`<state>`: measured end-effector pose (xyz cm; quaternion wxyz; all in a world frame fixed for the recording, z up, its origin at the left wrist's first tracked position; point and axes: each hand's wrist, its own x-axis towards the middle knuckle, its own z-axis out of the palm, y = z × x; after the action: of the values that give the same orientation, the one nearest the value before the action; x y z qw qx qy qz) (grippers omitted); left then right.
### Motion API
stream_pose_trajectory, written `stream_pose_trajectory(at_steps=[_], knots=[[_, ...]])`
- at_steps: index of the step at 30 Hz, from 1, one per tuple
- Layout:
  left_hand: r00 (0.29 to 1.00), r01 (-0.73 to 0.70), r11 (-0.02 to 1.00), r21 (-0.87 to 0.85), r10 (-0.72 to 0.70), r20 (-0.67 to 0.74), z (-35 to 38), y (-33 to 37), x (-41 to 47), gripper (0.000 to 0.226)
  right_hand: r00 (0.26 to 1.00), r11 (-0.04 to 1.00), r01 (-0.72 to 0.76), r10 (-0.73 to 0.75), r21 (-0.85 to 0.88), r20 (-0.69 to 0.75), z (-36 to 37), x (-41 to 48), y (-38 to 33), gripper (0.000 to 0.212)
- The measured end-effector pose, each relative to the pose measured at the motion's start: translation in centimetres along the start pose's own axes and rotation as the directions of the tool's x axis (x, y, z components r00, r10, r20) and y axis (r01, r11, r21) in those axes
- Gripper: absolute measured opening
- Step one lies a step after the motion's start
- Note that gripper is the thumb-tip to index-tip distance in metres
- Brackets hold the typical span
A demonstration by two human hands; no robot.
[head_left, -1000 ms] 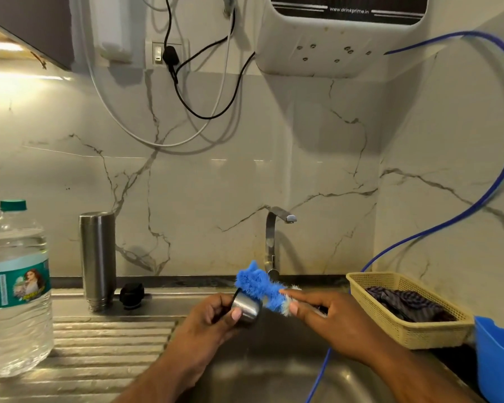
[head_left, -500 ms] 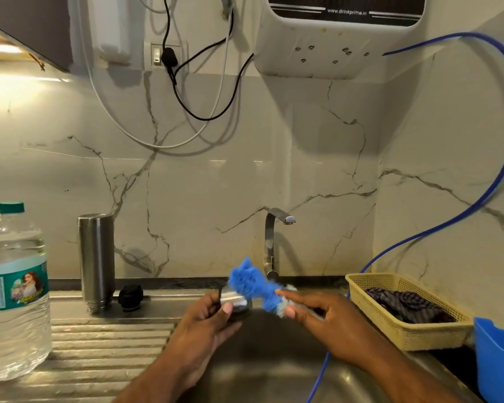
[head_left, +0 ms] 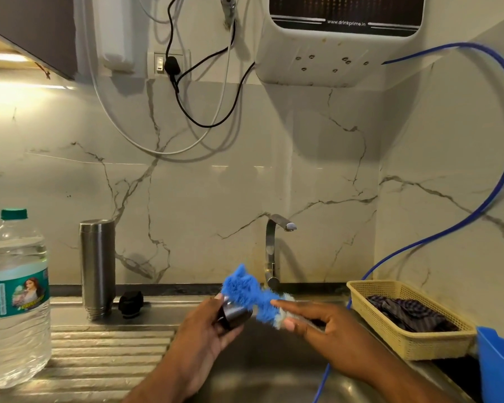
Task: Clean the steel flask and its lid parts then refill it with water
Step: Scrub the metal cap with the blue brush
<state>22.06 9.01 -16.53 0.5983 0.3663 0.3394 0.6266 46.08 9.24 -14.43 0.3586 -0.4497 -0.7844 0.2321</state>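
Two hands below the curved steel tap: left hand grips a small steel lid cup; right hand pinches a fluffy blue brush, now pushed further over it, mid-scrub.

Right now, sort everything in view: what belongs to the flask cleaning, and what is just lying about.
In the job: steel flask, black lid part, steel cap in left hand, blue brush in right hand, tap.
Lying about: yellow basket, cloth, blue tub, black cable.

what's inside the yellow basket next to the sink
A crumpled dark checked cloth lies in the yellow basket, covering most of its floor. Anything underneath the cloth is hidden from this view.
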Motion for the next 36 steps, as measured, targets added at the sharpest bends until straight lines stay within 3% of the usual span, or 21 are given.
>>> stream_pose_trajectory(at_steps=[8, 10, 13, 15, 21, 23, 27, 30, 34, 36], knots=[[0.986, -0.162, 0.9, 0.404, 0.165, 0.028, 0.0, -0.2, -0.4, 0.023, 0.998, 0.971, 0.031, -0.044, -0.236, -0.049, -0.2, 0.3, 0.5, 0.038], [0.984, -0.174, 0.898, 0.405, 0.174, 0.036, -0.2, -0.4, -0.2, 0.02, 0.996, 0.964, 0.02, -0.041, -0.265, -0.074, -0.5, 0.4, 0.7, 0.038], [0.988, -0.151, 0.895, 0.421, 0.152, 0.029, -0.4, -0.5, -0.1, 0.024, 0.999, 0.96, 0.047, -0.039, -0.278, 0.034, -0.4, 0.3, 0.8, 0.04], [0.988, -0.154, 0.894, 0.421, 0.144, 0.055, -0.5, -0.6, 0.0, 0.023, 0.999, 0.958, 0.038, -0.043, -0.285, -0.011, -0.2, 0.4, 0.8, 0.038], [0.993, -0.108, 0.957, 0.268, 0.089, 0.081, -0.3, -0.5, -0.1, 0.039, 0.998, 0.958, 0.059, -0.057, -0.28, 0.013, -0.1, 0.2, 0.2, 0.038], [0.993, -0.105, 0.951, 0.29, 0.086, 0.079, -0.2, -0.7, -0.2, 0.033, 0.997, 0.955, 0.046, -0.064, -0.293, -0.054, -0.3, 0.4, 0.3, 0.035], [0.993, -0.106, 0.92, 0.378, 0.078, 0.089, -0.5, -0.8, -0.3, 0.03, 0.995, 0.946, 0.09, -0.069, -0.311, 0.077, -0.6, 0.0, 0.4, 0.039], [0.99, -0.114, 0.907, 0.406, 0.07, 0.121, -0.6, -0.9, -0.3, 0.033, 0.998, 0.956, 0.044, -0.056, -0.291, -0.034, -0.5, 0.5, 0.7, 0.037], [0.986, -0.14, 0.885, 0.443, 0.085, 0.142, -0.5, -0.9, -0.4, 0.037, 0.997, 0.973, 0.08, -0.073, -0.219, 0.039, -0.4, 0.1, 0.6, 0.043], [0.985, -0.145, 0.876, 0.459, 0.086, 0.147, -0.6, -1.0, -0.3, 0.037, 0.997, 0.964, 0.066, -0.076, -0.257, -0.028, -0.8, 0.4, 1.1, 0.041]])
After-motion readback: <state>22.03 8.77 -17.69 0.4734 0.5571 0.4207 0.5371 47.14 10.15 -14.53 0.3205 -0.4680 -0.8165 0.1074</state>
